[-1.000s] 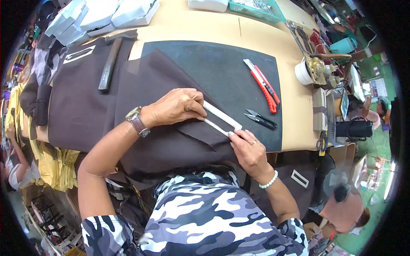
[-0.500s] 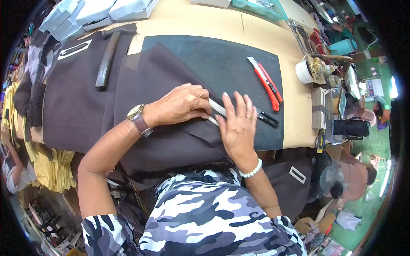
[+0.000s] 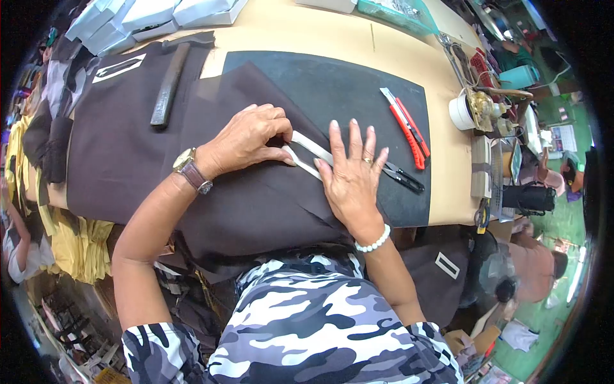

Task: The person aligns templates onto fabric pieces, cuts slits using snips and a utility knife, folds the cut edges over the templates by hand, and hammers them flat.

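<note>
Left grip is closed in a pinch, thumb and fingers on the left end of a white frame; the right grip is spread, palm down, over the frame's other end. Between them the frame's 2 long bands lie slantwise on dark cloth, which overlaps the black mat on the desk.

If the pinch pulled harder than the right palm pressed, the frame could skew; the cloth might ruck up too, as its folds near the right wrist look loose. Snips poke out just beside the right fingers, so a sideways sweep could meet the blades. Farther off lies a red cutter, its blade seemingly out, a risk to any careless reach across the mat.

The frame's right end is under the right palm, and the left fingertips cover its other end. Also hidden are the snips' tips. Whether the dark line near the right wrist is a crease or a slit, I cannot tell.
</note>
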Tool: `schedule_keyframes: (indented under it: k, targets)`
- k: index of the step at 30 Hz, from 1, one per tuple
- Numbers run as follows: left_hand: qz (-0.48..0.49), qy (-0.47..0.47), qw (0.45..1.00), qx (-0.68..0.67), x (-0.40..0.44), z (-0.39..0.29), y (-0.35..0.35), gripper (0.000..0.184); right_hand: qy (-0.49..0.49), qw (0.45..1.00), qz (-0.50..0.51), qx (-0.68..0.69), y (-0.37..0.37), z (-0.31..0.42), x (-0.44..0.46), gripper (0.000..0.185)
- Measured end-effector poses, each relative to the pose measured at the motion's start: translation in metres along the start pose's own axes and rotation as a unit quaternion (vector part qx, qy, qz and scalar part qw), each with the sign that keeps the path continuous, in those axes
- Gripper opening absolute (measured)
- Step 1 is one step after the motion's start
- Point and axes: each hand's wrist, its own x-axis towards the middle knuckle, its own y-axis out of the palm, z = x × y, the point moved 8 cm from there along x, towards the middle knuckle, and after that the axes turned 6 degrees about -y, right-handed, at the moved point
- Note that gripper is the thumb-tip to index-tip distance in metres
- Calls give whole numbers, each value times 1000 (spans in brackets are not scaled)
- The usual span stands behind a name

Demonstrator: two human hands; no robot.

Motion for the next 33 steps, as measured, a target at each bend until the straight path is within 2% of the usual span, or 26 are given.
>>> schedule_keyframes:
  k: [8,12,13,14,15,16,18,20,28,33]
  targets:
    - [-64,28,997,23,-9,-5,-5,34,-63,996,-17,57,7,28,27,64]
    - [-82,14,996,32,-15,-11,-9,32,-94,978,8,185,-20,23,22,65]
    - [-93,11,995,38,-17,-12,-9,33,-127,926,-23,354,-49,29,25,50]
    - [-103,9,994,42,-19,-13,-8,33,-123,838,-37,530,-86,38,26,33]
    - [-86,-1,995,56,-19,-9,-4,34,-162,762,-51,625,-115,46,22,25]
    - [-92,0,994,55,-19,-9,-1,29,-202,696,-55,687,-139,53,15,25]
    - [-92,-26,995,41,-17,-16,-7,32,-260,606,-51,750,-169,64,1,25]
    - [-89,-43,994,34,-17,-16,-6,34,-281,569,-46,772,-178,70,-7,25]
    - [-89,-99,990,51,-22,-24,-6,31,-297,544,-46,784,-182,74,-20,24]
    - [-153,-96,979,95,-26,-55,-9,31,-307,543,-47,780,-187,70,-23,24]
